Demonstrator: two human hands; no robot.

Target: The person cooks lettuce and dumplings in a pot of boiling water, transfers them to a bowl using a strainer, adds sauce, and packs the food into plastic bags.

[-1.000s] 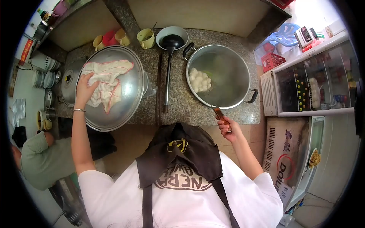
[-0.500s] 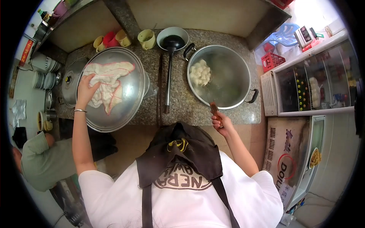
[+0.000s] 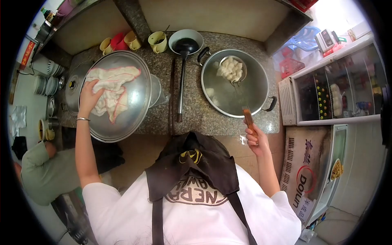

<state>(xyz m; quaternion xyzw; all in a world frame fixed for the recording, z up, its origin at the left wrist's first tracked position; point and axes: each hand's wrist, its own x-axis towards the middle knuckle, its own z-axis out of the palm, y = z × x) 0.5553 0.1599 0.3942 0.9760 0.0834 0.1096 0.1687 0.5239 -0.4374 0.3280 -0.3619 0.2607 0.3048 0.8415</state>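
My right hand (image 3: pixel 257 139) is closed round the wooden handle of a skimmer (image 3: pixel 248 117), which reaches into a large two-handled metal pot (image 3: pixel 267 87) of cloudy liquid. White lumps that look like dumplings (image 3: pixel 230 69) are heaped in the skimmer's bowl, near the pot's far side. A few more pale lumps (image 3: pixel 210 92) float at the left of the pot. My left hand (image 3: pixel 90 97) grips a white cloth with red edging (image 3: pixel 114 76), spread over a big round metal lid (image 3: pixel 136 108). The lid's knob is hidden, if it has one.
Between lid and pot lies a long-handled black ladle (image 3: pixel 182 81), its head in a bowl (image 3: pixel 198 37). Several cups, including a yellow one (image 3: pixel 157 42), line the back. A glass-doored fridge (image 3: pixel 339 94) stands right. Another person (image 3: pixel 53 171) is at far left.
The skimmer with its white lumps has moved from the pot's left side to the far middle, and my right hand has shifted right. The lid, cloth and left hand have slid slightly left.
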